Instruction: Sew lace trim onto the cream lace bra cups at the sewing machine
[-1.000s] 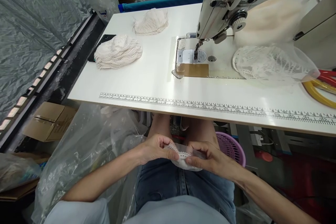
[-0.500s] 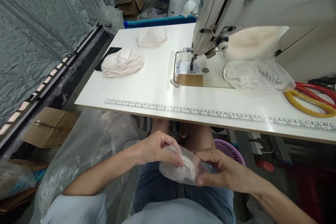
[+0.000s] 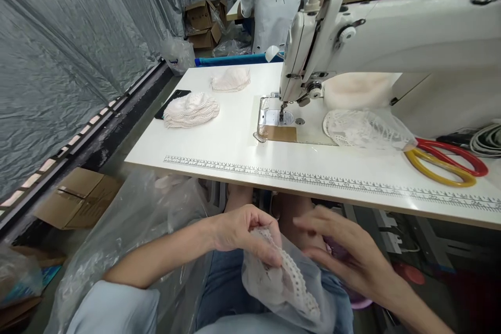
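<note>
Since the earlier frame, the right hand [image 3: 344, 245] has let go of the sheer white mesh piece with scalloped lace edging [image 3: 289, 282] and sits just beside it, fingers spread wide. The left hand [image 3: 250, 235] pinches its upper end; the rest hangs below that grip, in front of the white table [image 3: 219, 151].

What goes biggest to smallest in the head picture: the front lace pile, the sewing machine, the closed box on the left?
1. Sewing machine
2. Closed box
3. Front lace pile
</note>
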{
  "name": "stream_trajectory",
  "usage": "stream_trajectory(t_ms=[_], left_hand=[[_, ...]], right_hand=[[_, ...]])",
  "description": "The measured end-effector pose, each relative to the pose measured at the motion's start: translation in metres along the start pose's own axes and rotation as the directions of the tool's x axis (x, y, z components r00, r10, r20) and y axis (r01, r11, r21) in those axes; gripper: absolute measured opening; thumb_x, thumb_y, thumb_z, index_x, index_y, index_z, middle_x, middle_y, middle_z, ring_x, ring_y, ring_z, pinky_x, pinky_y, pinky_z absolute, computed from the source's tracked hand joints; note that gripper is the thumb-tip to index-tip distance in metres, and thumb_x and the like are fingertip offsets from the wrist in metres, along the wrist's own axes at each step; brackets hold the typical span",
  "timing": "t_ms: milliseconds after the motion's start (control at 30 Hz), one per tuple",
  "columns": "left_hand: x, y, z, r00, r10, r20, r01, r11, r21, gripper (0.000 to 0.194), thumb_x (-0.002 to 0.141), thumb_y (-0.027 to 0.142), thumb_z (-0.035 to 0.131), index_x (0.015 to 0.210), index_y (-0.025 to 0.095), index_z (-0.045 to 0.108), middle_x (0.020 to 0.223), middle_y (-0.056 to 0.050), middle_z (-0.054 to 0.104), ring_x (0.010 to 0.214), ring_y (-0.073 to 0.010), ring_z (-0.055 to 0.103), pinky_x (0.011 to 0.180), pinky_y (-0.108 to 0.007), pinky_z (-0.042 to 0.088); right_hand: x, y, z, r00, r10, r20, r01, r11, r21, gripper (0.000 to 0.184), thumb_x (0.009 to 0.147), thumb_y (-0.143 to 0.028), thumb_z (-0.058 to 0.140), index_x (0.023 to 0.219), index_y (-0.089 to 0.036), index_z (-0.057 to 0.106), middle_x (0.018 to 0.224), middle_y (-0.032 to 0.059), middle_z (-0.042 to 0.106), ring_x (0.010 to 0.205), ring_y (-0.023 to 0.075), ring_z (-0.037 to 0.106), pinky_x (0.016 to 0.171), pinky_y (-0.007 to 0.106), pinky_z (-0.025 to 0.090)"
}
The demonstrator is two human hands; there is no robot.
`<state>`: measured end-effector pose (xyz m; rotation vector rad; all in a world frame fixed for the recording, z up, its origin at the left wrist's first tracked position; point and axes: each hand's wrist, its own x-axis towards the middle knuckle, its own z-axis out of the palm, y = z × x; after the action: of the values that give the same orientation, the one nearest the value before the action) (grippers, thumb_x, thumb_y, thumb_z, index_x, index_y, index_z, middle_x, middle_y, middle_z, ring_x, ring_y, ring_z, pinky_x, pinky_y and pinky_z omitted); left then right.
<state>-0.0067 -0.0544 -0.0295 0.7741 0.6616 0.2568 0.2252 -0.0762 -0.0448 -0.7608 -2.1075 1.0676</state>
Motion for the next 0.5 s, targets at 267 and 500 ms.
stream_trajectory(t_ms=[267,500], left_hand=[[0.014,0.013,-0.005,0.994,-0.006,-0.11,0.01,0.999,0.034,0.028,0.052,0.027,0.084,0.065,0.01,0.065,0.058,0.001,0.063,0.052,-0.0078,0.056,0.051,-0.018,0.046],[0.015,0.026,-0.011,0.996,-0.037,-0.085,0.046,0.993,0.109,0.027,0.054,0.027,0.083,0.068,0.011,0.066,0.06,0.0,0.063,0.055,-0.0093,0.058,0.056,-0.02,0.048]], right_hand=[[0.008,0.011,0.02,0.921,-0.34,-0.19,0.235,0.873,-0.427,0.037,0.079,-0.013,0.054,0.114,-0.023,0.053,0.091,0.007,0.054,0.077,0.0169,0.056,0.062,0.027,0.045],[0.028,0.0,0.01,0.927,-0.339,-0.16,0.221,0.838,-0.498,0.019,0.085,-0.015,0.05,0.083,-0.027,0.065,0.068,0.0011,0.057,0.058,0.0129,0.051,0.055,0.027,0.04]])
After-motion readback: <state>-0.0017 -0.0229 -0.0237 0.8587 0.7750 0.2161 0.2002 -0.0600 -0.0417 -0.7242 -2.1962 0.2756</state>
